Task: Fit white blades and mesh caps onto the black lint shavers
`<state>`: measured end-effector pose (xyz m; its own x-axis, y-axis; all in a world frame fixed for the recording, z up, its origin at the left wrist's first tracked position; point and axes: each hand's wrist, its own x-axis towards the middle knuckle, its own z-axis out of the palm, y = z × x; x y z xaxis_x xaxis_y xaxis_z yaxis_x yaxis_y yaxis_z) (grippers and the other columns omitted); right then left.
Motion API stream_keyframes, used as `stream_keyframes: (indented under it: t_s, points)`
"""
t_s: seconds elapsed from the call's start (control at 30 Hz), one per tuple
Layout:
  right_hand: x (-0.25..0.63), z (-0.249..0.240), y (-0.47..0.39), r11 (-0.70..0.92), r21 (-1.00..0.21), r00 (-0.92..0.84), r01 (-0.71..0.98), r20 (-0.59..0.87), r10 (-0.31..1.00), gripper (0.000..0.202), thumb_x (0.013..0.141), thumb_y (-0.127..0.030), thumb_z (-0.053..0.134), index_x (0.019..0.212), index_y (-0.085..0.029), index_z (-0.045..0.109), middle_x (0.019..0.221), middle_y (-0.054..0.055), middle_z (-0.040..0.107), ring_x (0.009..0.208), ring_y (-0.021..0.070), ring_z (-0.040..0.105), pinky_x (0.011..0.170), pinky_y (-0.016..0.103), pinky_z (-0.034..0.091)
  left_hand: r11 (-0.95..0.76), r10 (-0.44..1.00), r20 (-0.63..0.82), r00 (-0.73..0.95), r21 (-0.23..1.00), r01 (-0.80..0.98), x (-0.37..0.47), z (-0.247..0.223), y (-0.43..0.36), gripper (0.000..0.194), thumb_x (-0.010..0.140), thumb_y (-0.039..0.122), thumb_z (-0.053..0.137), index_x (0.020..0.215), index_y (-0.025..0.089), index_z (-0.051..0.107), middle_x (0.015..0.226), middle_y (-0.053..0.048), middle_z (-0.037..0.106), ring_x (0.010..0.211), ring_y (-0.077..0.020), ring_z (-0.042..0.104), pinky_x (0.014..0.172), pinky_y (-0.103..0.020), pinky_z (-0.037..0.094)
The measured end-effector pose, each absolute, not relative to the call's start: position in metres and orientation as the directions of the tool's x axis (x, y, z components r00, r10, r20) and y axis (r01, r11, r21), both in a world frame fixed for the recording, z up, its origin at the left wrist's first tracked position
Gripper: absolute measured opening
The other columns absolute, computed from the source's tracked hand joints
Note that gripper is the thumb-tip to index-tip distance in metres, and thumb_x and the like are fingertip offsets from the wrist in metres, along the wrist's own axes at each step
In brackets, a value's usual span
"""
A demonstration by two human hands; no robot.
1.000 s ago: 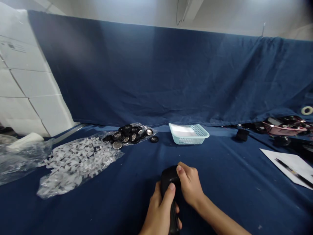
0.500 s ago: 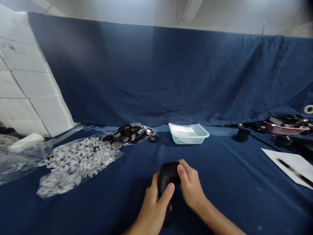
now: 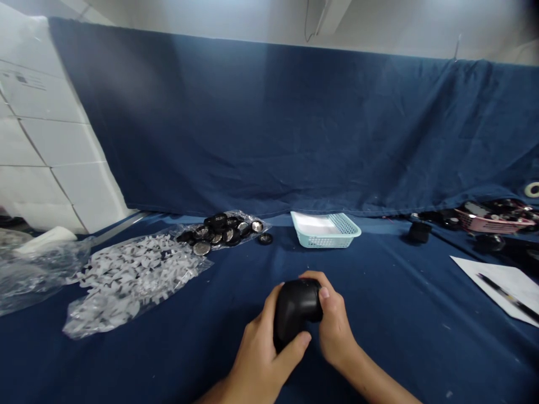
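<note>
A smooth black curved piece (image 3: 292, 311), bent over at its top end, is held between both hands above the blue cloth. My left hand (image 3: 265, 348) wraps round its body, with the thumb along the near side. Fingers and thumb of my right hand (image 3: 332, 314) are closed on the bent end at the right. The lower part of the piece is hidden behind my left hand, and I cannot tell its exact kind.
A light blue basket (image 3: 326, 240) with white paper stands at the back. Left of it lie round black pieces (image 3: 227, 230) and a clear bag of white parts (image 3: 135, 269). On the right are a paper sheet (image 3: 505, 280), a pen (image 3: 507, 296) and a pink basket (image 3: 492, 223).
The black piece has turned and moved slightly right and its narrow lower end is now hidden. Both hands have shifted with it and keep their hold.
</note>
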<state>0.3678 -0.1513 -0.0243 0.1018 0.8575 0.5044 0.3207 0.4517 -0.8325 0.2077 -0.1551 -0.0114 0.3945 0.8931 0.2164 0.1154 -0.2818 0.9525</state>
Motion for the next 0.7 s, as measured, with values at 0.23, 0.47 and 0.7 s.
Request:
stream_keyframes:
  t_s: [0.23, 0.47, 0.7]
  points:
    - [0.365, -0.043, -0.137, 0.325, -0.929, 0.225, 0.174, 0.359, 0.906, 0.042, 0.094, -0.053, 0.033, 0.105, -0.019, 0.057, 0.087, 0.003, 0.061, 0.077, 0.0176, 0.057, 0.065, 0.025, 0.045, -0.144, 0.928, 0.113, 0.354, 0.988, 0.061, 0.211, -0.018, -0.145, 0.05, 0.083, 0.04, 0.063, 0.128, 0.021, 0.05, 0.102, -0.006, 0.068, 0.083, -0.0201, 0.066, 0.08, -0.03, 0.05]
    - [0.366, -0.043, -0.132, 0.338, -0.917, 0.103, 0.214, 0.365, 0.925, 0.037, 0.091, -0.048, 0.049, 0.114, -0.019, 0.054, 0.094, 0.005, 0.063, 0.08, 0.0174, 0.059, 0.07, 0.026, 0.048, 0.558, 0.697, -0.36, 0.62, 0.815, -0.154, 0.21, -0.029, -0.125, 0.066, 0.088, 0.066, 0.036, 0.095, 0.006, 0.064, 0.061, -0.008, 0.063, 0.044, -0.0145, 0.057, 0.038, -0.022, 0.044]
    - [0.37, -0.039, -0.133, 0.47, -0.832, 0.031, 0.295, 0.5, 0.865, 0.052, 0.085, -0.041, 0.06, 0.132, -0.025, 0.045, 0.125, 0.01, 0.05, 0.112, 0.025, 0.052, 0.086, 0.033, 0.05, 0.7, 0.576, -0.257, 0.776, 0.645, -0.306, 0.21, -0.02, -0.126, 0.067, 0.09, 0.066, 0.029, 0.105, 0.01, 0.064, 0.077, -0.011, 0.069, 0.05, -0.0182, 0.064, 0.035, -0.024, 0.048]
